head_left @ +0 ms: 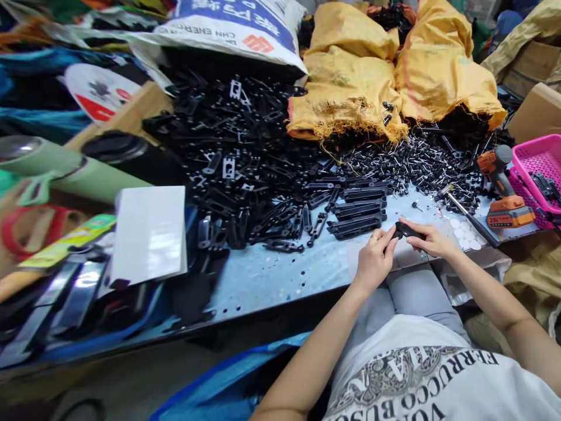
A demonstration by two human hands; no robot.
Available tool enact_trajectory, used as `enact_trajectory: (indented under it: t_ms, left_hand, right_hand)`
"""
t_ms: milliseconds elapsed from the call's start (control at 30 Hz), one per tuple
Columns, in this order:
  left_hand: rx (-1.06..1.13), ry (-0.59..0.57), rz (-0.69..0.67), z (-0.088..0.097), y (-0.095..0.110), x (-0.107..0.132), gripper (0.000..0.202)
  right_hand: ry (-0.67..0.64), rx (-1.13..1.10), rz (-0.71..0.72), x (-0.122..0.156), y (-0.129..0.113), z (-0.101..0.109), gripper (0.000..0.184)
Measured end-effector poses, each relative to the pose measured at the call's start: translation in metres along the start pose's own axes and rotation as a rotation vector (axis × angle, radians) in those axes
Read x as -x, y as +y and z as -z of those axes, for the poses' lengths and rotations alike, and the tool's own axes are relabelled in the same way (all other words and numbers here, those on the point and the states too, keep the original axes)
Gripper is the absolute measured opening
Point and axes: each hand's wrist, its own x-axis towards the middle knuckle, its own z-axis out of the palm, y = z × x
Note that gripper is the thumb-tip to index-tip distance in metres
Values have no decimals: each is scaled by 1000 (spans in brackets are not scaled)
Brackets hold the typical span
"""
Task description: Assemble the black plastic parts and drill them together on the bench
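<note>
A small black plastic part (407, 230) is held between both hands above the table's front edge. My left hand (376, 252) pinches its left end, and a ring shows on one finger. The fingers of my right hand (427, 238) are closed on its right end. Just beyond the hands, several long black plastic bars (357, 219) lie stacked side by side. A small dark screw-like piece (416, 206) lies alone past the fingertips. Whether the held part has a smaller piece in it cannot be made out.
Black parts (245, 152) are heaped on the blue table (272, 278), with many bolts (407, 161) behind. A hammer (471, 216), cordless drill (502, 187) and pink basket (537, 169) stand right. Yellow sacks (350, 76) stand behind; a white box (149, 234) is left.
</note>
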Motion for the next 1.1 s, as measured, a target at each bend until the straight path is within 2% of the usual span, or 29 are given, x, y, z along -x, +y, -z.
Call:
enact_trajectory:
  t_ms: [133,233,300,367,467,533,567,633,667,733,767,833,900,967,1033,1100]
  left_hand:
    - [-50,43,-32,-2,2,1,36]
    - [-30,90,-72,-6,6,0,34]
    - [-15,196,-75,-10,9,-2,33]
    - [-7,303,-69,-13,10,-4,34]
    - [8,286,-80,-17,5,-4,33]
    - [9,254,-14,-21,-4,-1,32]
    - [12,253,62,-23,-8,2,33]
    - [29,254,262,-26,-17,11,36]
    - [22,248,349,-27,-20,17,37]
    - [-81,222,414,-24,-25,26,39]
    - [-167,193,374,-21,-26,29,40]
    - [-323,47,173,-12,-27,28,44]
    - [-387,-204,-72,-4,-27,20,47]
    - [-418,-422,-228,2,-27,8,45]
    - [-476,-500,-270,5,-28,-2,44]
    - [-534,-467,-260,8,-29,-6,41]
  right_hand:
    - [33,194,153,2,-7,5,55]
    - [83,239,220,3,-9,-6,55]
    - [157,224,238,4,-6,-19,55]
    - [241,182,236,4,-2,-34,57]
    - [292,150,187,4,5,-51,58]
    - [229,187,124,1,9,-53,58]
    - [162,227,92,-1,10,-51,57]
    - [32,345,24,-10,12,-36,58]
    - [7,412,-4,-18,13,-23,60]
    - [85,551,-43,-38,17,12,59]
    - [169,621,-56,-51,19,34,57]
    - [338,766,-97,-80,25,80,50]
    - [457,906,-205,-110,31,122,46]
    - [537,1006,-337,-135,39,154,45]
    - [584,1074,-444,-154,48,175,45]
    - [604,1110,-510,-167,56,188,44]
